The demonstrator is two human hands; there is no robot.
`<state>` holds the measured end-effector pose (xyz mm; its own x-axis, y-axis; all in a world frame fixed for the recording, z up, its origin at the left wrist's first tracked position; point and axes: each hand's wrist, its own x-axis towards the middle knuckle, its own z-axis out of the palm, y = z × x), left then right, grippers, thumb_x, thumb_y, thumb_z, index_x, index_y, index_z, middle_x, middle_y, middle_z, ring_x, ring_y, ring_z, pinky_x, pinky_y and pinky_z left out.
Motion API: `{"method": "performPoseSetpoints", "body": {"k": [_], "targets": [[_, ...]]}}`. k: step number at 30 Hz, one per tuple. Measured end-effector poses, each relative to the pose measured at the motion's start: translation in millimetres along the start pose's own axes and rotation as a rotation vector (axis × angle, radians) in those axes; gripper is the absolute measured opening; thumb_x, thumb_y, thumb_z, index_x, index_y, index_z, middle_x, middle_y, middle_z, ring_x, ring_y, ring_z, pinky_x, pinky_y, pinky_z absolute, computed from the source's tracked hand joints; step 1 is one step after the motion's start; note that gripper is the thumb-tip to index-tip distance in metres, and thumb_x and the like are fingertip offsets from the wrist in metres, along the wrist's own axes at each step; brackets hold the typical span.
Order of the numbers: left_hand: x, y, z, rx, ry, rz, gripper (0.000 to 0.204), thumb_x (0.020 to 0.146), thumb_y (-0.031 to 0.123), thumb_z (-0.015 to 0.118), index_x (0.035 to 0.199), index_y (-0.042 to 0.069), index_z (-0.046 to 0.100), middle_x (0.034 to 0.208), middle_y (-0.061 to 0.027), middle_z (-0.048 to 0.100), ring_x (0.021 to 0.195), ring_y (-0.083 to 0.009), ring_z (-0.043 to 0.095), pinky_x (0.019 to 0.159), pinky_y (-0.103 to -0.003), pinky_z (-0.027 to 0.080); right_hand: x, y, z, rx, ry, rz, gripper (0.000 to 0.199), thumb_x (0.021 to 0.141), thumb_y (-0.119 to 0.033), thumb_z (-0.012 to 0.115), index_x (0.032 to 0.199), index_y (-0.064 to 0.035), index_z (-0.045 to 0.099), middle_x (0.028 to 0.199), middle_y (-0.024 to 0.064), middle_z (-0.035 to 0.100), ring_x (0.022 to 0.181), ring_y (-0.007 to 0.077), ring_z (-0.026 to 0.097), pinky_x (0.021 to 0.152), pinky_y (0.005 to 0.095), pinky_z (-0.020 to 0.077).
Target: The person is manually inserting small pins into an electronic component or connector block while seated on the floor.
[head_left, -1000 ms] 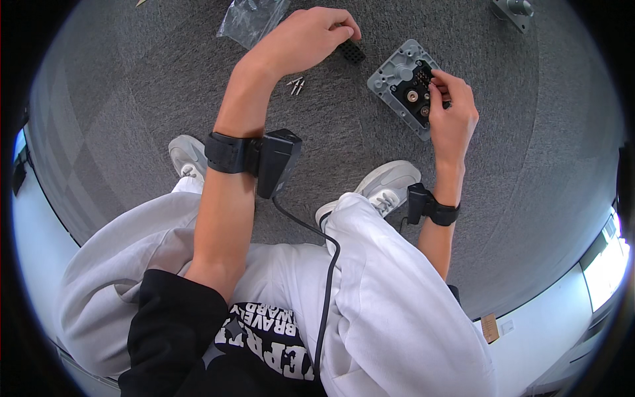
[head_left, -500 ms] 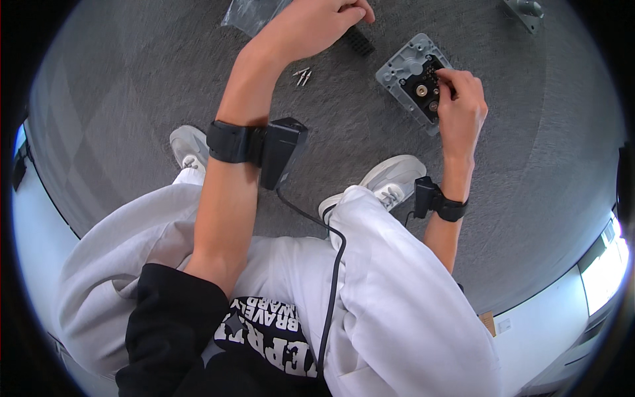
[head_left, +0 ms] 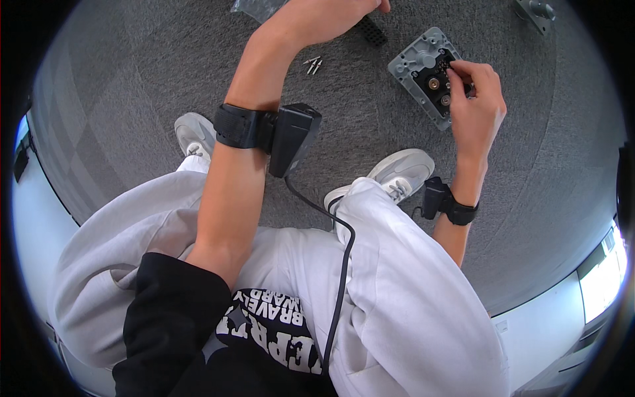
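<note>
A grey metal housing (head_left: pixel 403 64) with a black inner plate and brass-coloured round parts lies on the carpet at the upper right. My right hand (head_left: pixel 479 99) is at its right side. Thumb and forefinger are pinched together over the black plate; whatever is between them is too small to make out. My left hand (head_left: pixel 327 18) reaches to the top edge, where most of its fingers are cut off. Just below it lies a black block with rows of holes (head_left: pixel 372 30), partly covered by the hand. Several small metal pins (head_left: pixel 313 64) lie left of the block.
A clear plastic bag (head_left: pixel 256 8) lies behind my left wrist. A grey metal bracket (head_left: pixel 537 14) stands at the far right on the carpet (head_left: pixel 357 112). My shoes (head_left: pixel 403 172) are close by. A black cable (head_left: pixel 340 264) runs from the left wrist device (head_left: pixel 294 139) across my lap.
The view has shifted, so the floor things sit farther right and higher. My left fingers have mostly left the picture at the top. My right hand stays pinched at the housing.
</note>
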<state>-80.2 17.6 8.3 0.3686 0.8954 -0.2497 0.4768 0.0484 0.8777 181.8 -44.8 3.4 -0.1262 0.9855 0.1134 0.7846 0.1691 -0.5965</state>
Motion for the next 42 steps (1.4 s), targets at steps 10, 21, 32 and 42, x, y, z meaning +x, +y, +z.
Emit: {"method": "performPoseSetpoints", "body": {"k": [10, 21, 32, 42], "targets": [[1.3, -11.7, -6.2, -0.009, 0.046, -0.045, 0.024, 0.098, 0.015, 0.055, 0.103, -0.003, 0.070, 0.094, -0.0154, 0.073, 0.090, -0.0270, 0.069, 0.082, -0.037, 0.053, -2.2, -45.7, 90.2, 0.254, -0.311, -0.220, 0.019, 0.080, -0.005, 0.078, 0.098, -0.0057, 0.072, 0.103, 0.0097, 0.067, 0.096, 0.0295, 0.065, 0.084, 0.0383, 0.0555], [1.4, -20.1, -18.8, -0.102, 0.041, -0.092, 0.023, 0.097, 0.014, 0.055, 0.101, -0.004, 0.070, 0.094, -0.0136, 0.073, 0.087, -0.0227, 0.068, 0.081, -0.035, 0.053, -41.1, -60.6, 153.5, 0.185, -0.422, -0.590, 0.020, 0.077, -0.001, 0.069, 0.096, -0.0062, 0.067, 0.115, 0.0092, 0.060, 0.111, 0.0288, 0.057, 0.092, 0.0407, 0.0550], [9.1, 20.5, -46.9, 0.181, -0.029, -0.289, 0.024, 0.099, 0.018, 0.056, 0.105, 0.000, 0.070, 0.094, -0.0137, 0.073, 0.088, -0.0259, 0.067, 0.081, -0.037, 0.052, -32.5, -54.9, 124.9, 0.102, -0.466, -0.517, 0.020, 0.075, 0.001, 0.069, 0.094, -0.0024, 0.064, 0.107, 0.0101, 0.058, 0.104, 0.0273, 0.059, 0.084, 0.0356, 0.0598], [-10.9, 36.1, -16.5, 0.293, -0.195, -0.099, 0.020, 0.099, 0.012, 0.056, 0.105, -0.001, 0.069, 0.094, -0.0118, 0.072, 0.089, -0.0206, 0.066, 0.081, -0.035, 0.051, -52.4, -54.7, 121.4, 0.051, -0.241, -0.445, 0.014, 0.073, -0.005, 0.072, 0.086, -0.0064, 0.066, 0.102, 0.0062, 0.061, 0.100, 0.0228, 0.062, 0.083, 0.0332, 0.0595]]}}
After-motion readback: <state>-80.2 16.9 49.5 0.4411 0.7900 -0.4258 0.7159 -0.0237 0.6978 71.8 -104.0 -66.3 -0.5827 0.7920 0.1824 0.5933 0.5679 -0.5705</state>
